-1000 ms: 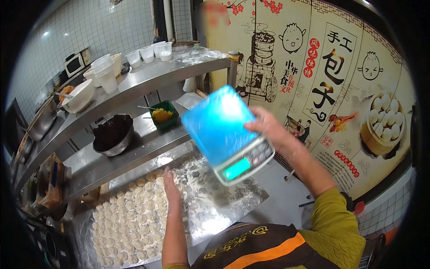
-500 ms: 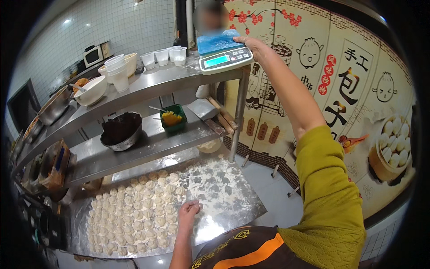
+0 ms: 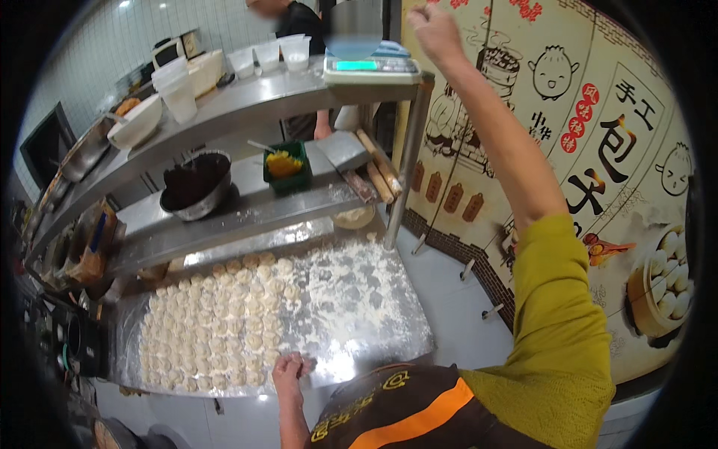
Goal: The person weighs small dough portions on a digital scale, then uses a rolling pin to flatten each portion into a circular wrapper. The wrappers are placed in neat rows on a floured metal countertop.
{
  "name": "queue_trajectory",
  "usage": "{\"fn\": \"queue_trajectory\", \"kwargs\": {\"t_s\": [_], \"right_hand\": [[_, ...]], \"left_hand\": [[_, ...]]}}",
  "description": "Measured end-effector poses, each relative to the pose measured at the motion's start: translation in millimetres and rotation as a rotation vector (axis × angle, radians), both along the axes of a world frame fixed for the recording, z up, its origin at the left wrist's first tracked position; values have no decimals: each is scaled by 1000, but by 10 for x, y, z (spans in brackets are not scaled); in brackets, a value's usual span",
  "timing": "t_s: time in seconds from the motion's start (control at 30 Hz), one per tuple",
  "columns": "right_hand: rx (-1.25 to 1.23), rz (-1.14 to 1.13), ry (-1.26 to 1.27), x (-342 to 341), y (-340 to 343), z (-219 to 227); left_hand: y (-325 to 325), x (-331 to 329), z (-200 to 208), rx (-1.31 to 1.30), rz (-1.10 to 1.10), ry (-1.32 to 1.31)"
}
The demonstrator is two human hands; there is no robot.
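Observation:
My right hand (image 3: 437,31) is raised at the upper right, fingers curled in, apart from the kitchen scale (image 3: 372,71). The scale has a lit green display and a blue platform, and sits on the right end of the upper steel shelf; a blurred round patch covers part of it. Low in front, my left hand (image 3: 290,370) hovers by the near edge of the floury steel table (image 3: 404,329), its fingers curled with nothing visible in them. Rows of small pale dough pieces (image 3: 217,325) cover the table's left part, beside that hand.
Clear plastic cups (image 3: 295,52) and a white bowl (image 3: 138,123) stand on the upper shelf (image 3: 262,93). Below are a dark-filled metal bowl (image 3: 198,187), a green tub of yellow filling (image 3: 286,166) and rolling pins (image 3: 380,168). A person in black (image 3: 303,22) stands behind.
My right hand has let go of the scale and moved up and right. My left hand has drawn back toward the table's near edge. A person in black has come into sight behind the shelf.

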State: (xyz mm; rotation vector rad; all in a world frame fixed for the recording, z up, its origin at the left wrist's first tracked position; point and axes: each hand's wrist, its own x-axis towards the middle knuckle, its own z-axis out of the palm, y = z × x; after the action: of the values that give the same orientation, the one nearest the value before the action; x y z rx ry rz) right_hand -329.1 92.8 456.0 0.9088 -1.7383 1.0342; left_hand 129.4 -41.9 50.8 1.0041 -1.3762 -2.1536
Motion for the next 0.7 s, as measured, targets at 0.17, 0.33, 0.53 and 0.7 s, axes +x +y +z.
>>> {"fn": "queue_trajectory", "kwargs": {"t_s": [0.17,0.33,0.53,0.7], "right_hand": [[469,609,91,1522,-168,-1258],[917,0,-213,647,-523,-2324],[1045,3,-471,367,-1009,-2554],[997,-39,-653,348,-1054,-2344]], "left_hand": [[45,211,24,-35,141,-59],[220,158,6,-60,110,-66],[423,555,-14,-11,275,-97],[535,735,-55,31,361,-100]]}}
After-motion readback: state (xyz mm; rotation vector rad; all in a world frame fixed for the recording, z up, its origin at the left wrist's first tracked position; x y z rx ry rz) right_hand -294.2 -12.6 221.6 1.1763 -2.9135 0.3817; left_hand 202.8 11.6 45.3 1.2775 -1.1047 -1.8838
